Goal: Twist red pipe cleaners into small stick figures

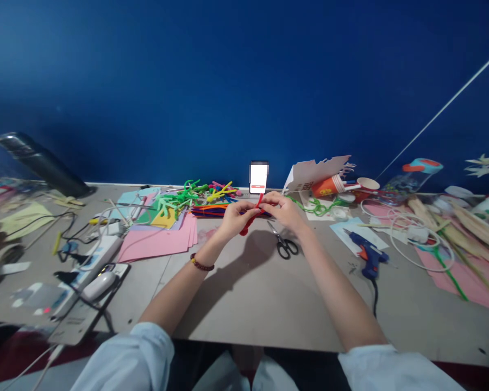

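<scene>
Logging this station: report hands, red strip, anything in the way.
Left hand and right hand both pinching red strip. Strip partly hidden by hands. Possible obstruction: scissors on table, near right hand.

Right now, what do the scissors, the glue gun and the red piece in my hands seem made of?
Scissors: shiny grey blades, probably steel; black handles, likely plastic.
Glue gun: smooth blue body, likely plastic.
Red piece: matte, perhaps fuzzy chenille, but too small to be sure.
</scene>
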